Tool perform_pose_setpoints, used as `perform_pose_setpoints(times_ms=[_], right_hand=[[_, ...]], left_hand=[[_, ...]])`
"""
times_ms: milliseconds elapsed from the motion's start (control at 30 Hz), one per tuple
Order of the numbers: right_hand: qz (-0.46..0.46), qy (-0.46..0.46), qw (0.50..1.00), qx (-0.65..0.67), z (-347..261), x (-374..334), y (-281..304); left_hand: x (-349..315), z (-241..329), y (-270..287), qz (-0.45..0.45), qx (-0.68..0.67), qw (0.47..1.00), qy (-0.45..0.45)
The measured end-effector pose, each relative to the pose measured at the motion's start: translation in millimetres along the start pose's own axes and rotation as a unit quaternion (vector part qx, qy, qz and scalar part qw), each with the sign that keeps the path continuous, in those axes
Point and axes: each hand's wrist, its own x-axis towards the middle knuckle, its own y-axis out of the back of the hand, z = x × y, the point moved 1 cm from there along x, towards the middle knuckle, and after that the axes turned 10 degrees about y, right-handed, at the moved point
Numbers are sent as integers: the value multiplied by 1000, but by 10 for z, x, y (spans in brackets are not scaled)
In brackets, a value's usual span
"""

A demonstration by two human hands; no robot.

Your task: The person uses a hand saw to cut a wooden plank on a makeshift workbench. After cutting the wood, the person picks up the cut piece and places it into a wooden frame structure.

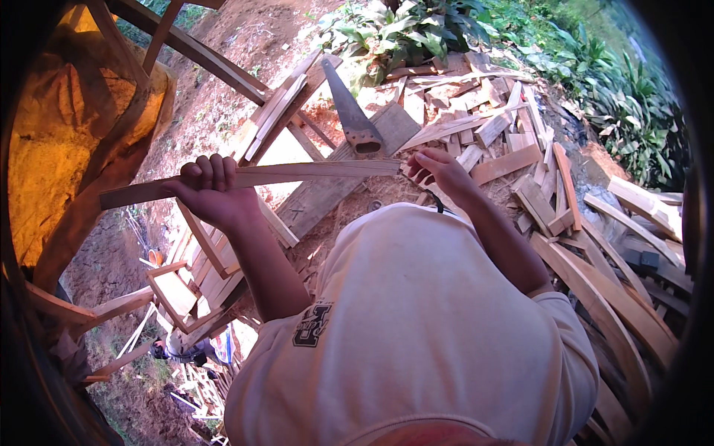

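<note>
My left hand [212, 186] is wrapped round a long, narrow wooden strip [312, 172], which lies roughly level across my front. The strip's left end sticks out past my fist. My right hand [440, 169] hovers by the strip's right end, fingers loosely bent and apart, with no firm grip visible. A thin dark cord-like thing shows below that hand; what it is I cannot tell. Just beyond the strip a handsaw [344, 104] rests with its wooden handle toward me, on a wide grey-brown plank [390, 130].
Offcuts and boards [513, 156] are heaped to the right, with long curved planks [595, 305] nearer. A wooden frame [178, 297] stands at lower left. An orange tarpaulin [71, 134] hangs over posts at far left. Leafy plants [405, 33] grow at the back.
</note>
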Motion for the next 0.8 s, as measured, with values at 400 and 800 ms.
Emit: perform_pose_setpoints(times_ms=[400,800], right_hand=[[1,-87,994,68,700,323,-225],[-79,-124,989,-20,415,1555,884]], left_hand=[[928,-2034,2023,192,93,951,224],[-51,-2107,2480,-206,777,593,39]])
